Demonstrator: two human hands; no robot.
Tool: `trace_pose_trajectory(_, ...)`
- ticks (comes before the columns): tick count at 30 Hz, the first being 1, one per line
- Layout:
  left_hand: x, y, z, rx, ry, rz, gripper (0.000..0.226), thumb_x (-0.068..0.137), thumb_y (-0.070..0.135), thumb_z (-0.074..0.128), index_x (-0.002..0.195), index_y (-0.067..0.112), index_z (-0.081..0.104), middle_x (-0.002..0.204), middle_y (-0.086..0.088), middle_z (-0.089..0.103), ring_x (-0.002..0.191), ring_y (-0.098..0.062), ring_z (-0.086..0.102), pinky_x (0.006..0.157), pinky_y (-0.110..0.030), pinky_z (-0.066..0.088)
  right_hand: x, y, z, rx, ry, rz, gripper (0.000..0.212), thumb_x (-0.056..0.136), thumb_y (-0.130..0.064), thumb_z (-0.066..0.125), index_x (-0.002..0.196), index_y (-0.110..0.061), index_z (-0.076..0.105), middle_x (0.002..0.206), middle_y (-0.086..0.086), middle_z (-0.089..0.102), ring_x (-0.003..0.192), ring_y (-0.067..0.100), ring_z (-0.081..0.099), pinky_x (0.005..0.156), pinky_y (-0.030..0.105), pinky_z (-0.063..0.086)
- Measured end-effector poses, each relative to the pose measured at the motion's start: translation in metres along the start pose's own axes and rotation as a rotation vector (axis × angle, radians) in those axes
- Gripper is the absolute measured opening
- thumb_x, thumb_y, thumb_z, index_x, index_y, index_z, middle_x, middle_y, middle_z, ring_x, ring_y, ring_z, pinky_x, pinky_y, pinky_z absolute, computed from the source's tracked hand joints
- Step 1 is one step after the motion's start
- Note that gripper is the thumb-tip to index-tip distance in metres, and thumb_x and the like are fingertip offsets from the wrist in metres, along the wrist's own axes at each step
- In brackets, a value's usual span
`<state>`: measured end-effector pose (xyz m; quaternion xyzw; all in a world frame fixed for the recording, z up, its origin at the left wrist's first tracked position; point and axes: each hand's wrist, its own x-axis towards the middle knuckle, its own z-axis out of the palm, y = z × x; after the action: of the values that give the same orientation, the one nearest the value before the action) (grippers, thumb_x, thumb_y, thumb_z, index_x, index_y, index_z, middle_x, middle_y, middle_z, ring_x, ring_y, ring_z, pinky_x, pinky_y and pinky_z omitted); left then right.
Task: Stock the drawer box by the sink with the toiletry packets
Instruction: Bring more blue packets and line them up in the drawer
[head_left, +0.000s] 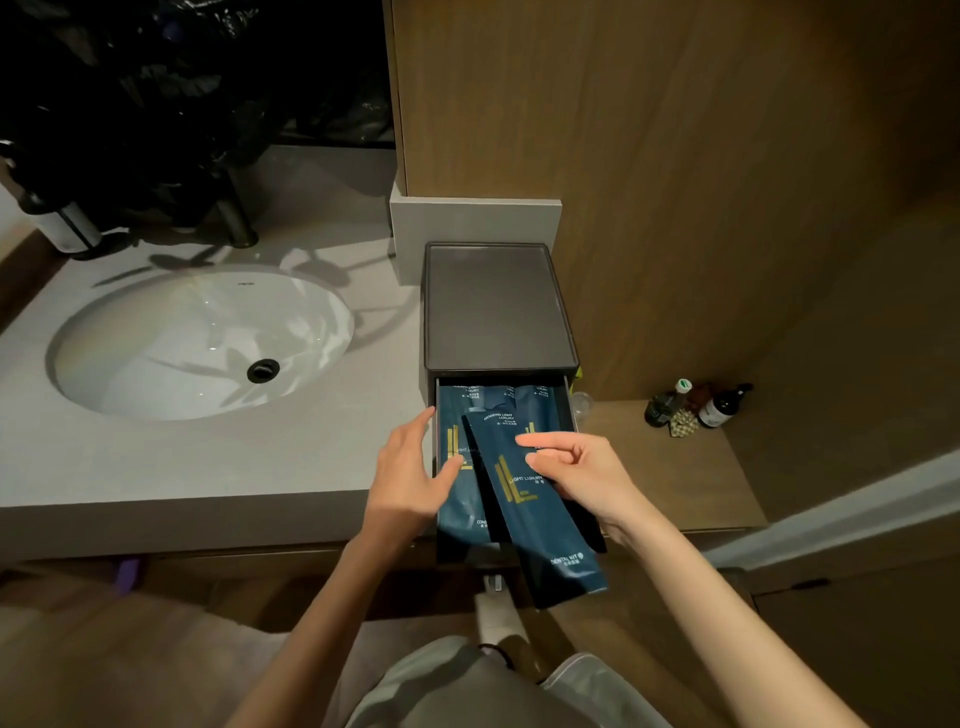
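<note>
1. On the grey counter (208, 457), right of the white sink (197, 338), stands the dark drawer box (498, 306) with its drawer (438, 410) pulled out.
2. Blue packets (454, 499) lie inside the drawer.
3. A dental kit packet (524, 504) slants across them, its near end past the drawer front.
4. Right hand (576, 478): grip clamped on that packet.
5. Left hand (410, 467): grip apart, thumb touching a packet.

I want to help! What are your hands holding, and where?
The right hand pinches the dental kit packet by its right edge, upper half. The left hand holds nothing.
</note>
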<state>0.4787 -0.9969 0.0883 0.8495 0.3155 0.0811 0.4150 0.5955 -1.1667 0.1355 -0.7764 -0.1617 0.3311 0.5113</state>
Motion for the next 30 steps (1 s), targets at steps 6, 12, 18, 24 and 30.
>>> trace_pose_trajectory(6, 0.004, -0.004, 0.016, -0.073, -0.023, 0.010, 0.087, 0.078, 0.015, 0.074, 0.148, 0.024, 0.023, 0.141, -0.005, 0.044, 0.130, -0.022, 0.043, 0.110, -0.039, 0.035, 0.040, 0.012, 0.020, -0.063, 0.160, -0.004, 0.026, 0.088, 0.000, 0.060, 0.109, -0.012, 0.070, 0.059, -0.013, 0.056, 0.052, -0.003, 0.051, 0.062, 0.014, 0.041)
trace_pose_trajectory(12, 0.004, -0.006, 0.024, -0.157, -0.030, -0.019, 0.094, 0.076, 0.004, 0.072, 0.149, 0.027, 0.018, 0.136, -0.004, 0.042, 0.125, -0.021, 0.049, 0.107, -0.041, 0.040, 0.068, 0.018, 0.039, -0.112, 0.266, -0.013, 0.023, 0.088, -0.006, 0.060, 0.101, -0.022, 0.070, 0.073, -0.012, 0.060, 0.071, 0.005, 0.055, 0.081, 0.026, 0.047)
trace_pose_trajectory(18, 0.003, -0.014, 0.025, -0.207, -0.036, 0.010, 0.094, 0.076, 0.005, 0.072, 0.148, 0.032, 0.019, 0.122, 0.008, 0.039, 0.119, -0.018, 0.051, 0.103, -0.041, 0.045, 0.074, 0.023, 0.049, -0.196, 0.277, -0.063, 0.022, 0.089, -0.003, 0.060, 0.100, -0.020, 0.069, 0.068, -0.008, 0.056, 0.060, 0.004, 0.051, 0.073, 0.023, 0.045)
trace_pose_trajectory(24, 0.000, -0.017, 0.026, -0.239, -0.015, 0.061, 0.090, 0.076, 0.005, 0.070, 0.148, 0.030, 0.022, 0.119, 0.013, 0.040, 0.115, -0.008, 0.048, 0.104, -0.033, 0.043, 0.067, 0.020, 0.044, -0.426, 0.236, -0.188, 0.030, 0.089, -0.007, 0.063, 0.117, -0.017, 0.064, 0.114, 0.001, 0.056, 0.081, 0.009, 0.055, 0.082, 0.019, 0.046)
trace_pose_trajectory(30, -0.002, -0.019, 0.026, -0.272, -0.014, 0.089, 0.090, 0.076, 0.004, 0.069, 0.146, 0.036, 0.023, 0.118, 0.031, 0.038, 0.120, -0.014, 0.050, 0.102, -0.043, 0.046, 0.047, 0.018, 0.023, -0.849, -0.165, -0.392, 0.077, 0.087, -0.039, 0.065, 0.151, -0.030, 0.023, 0.161, -0.006, 0.012, 0.148, 0.014, 0.008, 0.116, 0.033, 0.019)
